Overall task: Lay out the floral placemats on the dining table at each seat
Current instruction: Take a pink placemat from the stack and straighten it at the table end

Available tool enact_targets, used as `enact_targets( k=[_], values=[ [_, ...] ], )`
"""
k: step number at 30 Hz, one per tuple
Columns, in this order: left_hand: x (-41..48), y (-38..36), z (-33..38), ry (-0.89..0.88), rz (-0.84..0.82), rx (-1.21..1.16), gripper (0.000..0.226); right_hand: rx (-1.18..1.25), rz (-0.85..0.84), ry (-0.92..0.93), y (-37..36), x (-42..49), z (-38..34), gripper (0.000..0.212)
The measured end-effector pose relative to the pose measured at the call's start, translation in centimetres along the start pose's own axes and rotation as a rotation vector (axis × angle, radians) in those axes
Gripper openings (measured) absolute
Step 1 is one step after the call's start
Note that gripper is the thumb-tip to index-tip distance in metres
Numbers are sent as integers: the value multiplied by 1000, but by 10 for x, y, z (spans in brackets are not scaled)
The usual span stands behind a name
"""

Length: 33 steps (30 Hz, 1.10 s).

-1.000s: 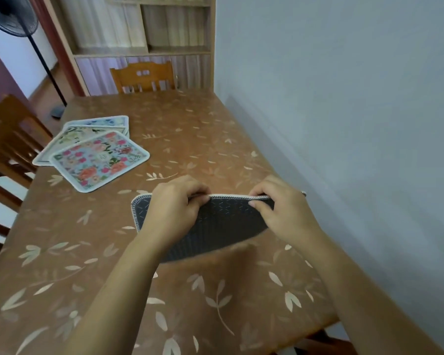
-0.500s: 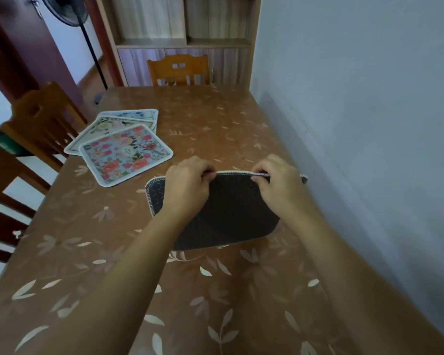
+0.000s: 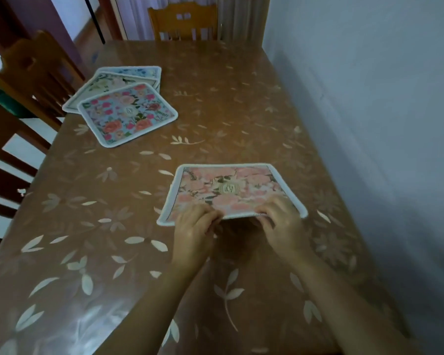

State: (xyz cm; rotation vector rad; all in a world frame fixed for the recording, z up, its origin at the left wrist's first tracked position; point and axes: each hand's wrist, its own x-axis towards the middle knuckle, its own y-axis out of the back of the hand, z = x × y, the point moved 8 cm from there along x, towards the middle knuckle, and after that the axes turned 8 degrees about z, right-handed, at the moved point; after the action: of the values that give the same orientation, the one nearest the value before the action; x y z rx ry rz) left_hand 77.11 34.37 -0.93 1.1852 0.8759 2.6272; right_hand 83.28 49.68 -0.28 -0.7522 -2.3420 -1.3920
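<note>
Brown leaf-print table by wall | pink placemat flat

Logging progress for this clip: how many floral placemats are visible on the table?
4. One pink placemat lies at the near seat, both hands on its near edge. Three overlap in a pile at the table's left side; more could hide underneath.

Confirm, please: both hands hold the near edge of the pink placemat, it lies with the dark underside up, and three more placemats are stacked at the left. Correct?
Not quite. The head view shows the pink placemat with its floral side up, not the dark underside. The rest stands: left hand and right hand pinch its near edge, and the stack of three placemats lies at the left.
</note>
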Motion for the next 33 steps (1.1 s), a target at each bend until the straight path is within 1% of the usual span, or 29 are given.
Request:
enact_targets(
  k=[2,4,7,13,17,19,20,21,24,29,33],
  values=[
    [-43,-18,-8,10,-150,8,7,18,-157,-38,-24,-40,11,11],
    [-78,-30,-14,40,-265,14,5,23,-269,-85,-41,-72,19,12],
    [-114,-41,-20,75,-367,29,19,21,-368,-108,-54,-105,23,13],
    [-144,-51,-16,69,-436,69,24,-42,-390,-95,-56,-133,29,20],
    [-161,-52,-14,95,-487,91,8,-73,-406,-71,-53,-143,29,22],
    [-166,-52,-14,105,-511,107,14,-86,-402,-65,-50,-145,29,22],
    [-166,-52,-14,104,-515,118,13,-88,-395,-63,-49,-146,29,22],
    [-165,-52,-13,98,-514,130,13,-89,-391,-60,-48,-146,28,22],
    [-164,-49,-16,126,-501,155,22,-95,-396,-55,-48,-146,27,22],
    [-165,-40,-23,174,-473,177,26,-61,-396,-65,-54,-147,24,21],
    [-161,-35,-25,195,-472,176,30,-14,-357,-107,-52,-146,29,17]
  ],
)
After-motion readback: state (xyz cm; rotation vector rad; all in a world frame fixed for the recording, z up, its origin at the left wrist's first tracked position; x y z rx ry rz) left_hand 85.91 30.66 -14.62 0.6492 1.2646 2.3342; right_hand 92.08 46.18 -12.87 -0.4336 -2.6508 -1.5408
